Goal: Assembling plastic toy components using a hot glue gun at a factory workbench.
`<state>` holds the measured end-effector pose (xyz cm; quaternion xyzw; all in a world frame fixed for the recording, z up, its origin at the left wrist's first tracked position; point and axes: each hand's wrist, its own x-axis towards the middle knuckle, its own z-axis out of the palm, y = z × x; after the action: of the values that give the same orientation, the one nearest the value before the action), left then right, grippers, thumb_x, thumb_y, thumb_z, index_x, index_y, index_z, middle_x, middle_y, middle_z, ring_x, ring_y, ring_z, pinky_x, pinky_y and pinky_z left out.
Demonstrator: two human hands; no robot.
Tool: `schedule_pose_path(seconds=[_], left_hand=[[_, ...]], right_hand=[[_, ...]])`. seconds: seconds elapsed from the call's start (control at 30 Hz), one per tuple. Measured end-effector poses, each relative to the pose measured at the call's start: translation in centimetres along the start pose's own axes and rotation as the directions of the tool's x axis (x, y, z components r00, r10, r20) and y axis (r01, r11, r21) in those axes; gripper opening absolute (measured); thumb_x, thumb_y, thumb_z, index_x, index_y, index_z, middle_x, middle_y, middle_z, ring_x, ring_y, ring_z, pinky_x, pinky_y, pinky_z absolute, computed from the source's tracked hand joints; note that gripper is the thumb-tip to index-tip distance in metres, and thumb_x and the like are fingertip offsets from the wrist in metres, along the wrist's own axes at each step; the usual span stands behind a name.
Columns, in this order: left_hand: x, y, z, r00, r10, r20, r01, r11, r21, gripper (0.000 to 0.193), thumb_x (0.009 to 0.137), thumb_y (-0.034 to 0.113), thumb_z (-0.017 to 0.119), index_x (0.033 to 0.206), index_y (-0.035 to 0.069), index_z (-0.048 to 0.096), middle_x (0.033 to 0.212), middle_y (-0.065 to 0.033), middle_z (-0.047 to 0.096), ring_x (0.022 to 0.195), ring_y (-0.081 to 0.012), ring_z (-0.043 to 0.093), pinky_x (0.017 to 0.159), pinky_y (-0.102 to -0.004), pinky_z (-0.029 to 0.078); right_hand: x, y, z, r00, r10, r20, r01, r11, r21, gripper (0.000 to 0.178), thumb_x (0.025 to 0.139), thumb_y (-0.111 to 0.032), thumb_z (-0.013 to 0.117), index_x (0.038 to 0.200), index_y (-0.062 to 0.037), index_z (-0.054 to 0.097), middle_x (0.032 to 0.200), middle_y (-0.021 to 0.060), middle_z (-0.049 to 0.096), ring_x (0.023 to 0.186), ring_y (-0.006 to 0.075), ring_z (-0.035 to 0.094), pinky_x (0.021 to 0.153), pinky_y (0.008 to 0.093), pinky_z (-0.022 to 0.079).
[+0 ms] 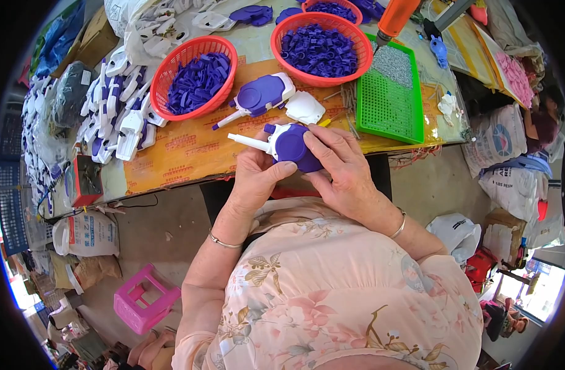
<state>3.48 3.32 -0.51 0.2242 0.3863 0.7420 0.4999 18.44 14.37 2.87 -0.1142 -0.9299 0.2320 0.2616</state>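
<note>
On the worktable (114,176), three red baskets (161,71) stand far off, one green tray (390,117) right, while near, left hand (256,177) and right hand (343,161) together clasp one purple-and-white device (290,148).

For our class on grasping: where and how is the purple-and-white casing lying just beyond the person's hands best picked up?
Probably by the broad body of the casing, from the near side, pinched across its long edges. It lies flat, disc up; its thin stem, jutting near-left, looks a weaker hold, and a red basket stands close on its left.
</note>
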Motion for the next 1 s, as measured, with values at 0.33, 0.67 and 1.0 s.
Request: schedule_pose_path(seconds=[0.33,0.67,1.0], left_hand=[[0.0,0.18,0.06,1.0,0.013,-0.021,-0.012,0.999,0.051,0.07,0.074,-0.003,0.076,0.136,0.002,0.043,0.121,-0.0043,0.058,0.106,-0.0124,0.058,0.091,-0.0273,0.049],[0.16,0.6,-0.11,1.0,0.016,0.002,-0.016,0.999,0.036,0.075,0.071,-0.004,0.077,0.137,0.002,0.042,0.123,-0.0042,0.057,0.108,-0.0137,0.057,0.092,-0.0286,0.049],[0.29,0.31,-0.46,1.0,0.012,0.001,-0.012,1.0,0.007,0.076,0.07,-0.004,0.078,0.137,0.001,0.041,0.123,-0.0057,0.057,0.109,-0.0147,0.057,0.093,-0.0291,0.049]], right_hand=[[-0.04,0.47,0.36,0.999,0.019,-0.037,-0.016,0.997,0.079,0.071,0.061,-0.003,0.076,0.128,-0.0037,0.052,0.131,0.0124,0.051,0.11,0.0349,0.05,0.094,0.0427,0.043],[0.05,0.45,0.22,0.998,0.01,-0.069,-0.004,0.996,0.086,0.072,0.059,0.0,0.077,0.127,-0.0047,0.053,0.131,0.0107,0.052,0.11,0.0342,0.051,0.094,0.042,0.043],[0.09,0.59,0.36,0.997,0.025,-0.069,-0.019,0.997,0.081,0.071,0.061,-0.005,0.078,0.128,-0.0062,0.053,0.131,0.0103,0.053,0.111,0.0339,0.051,0.094,0.0429,0.041]])
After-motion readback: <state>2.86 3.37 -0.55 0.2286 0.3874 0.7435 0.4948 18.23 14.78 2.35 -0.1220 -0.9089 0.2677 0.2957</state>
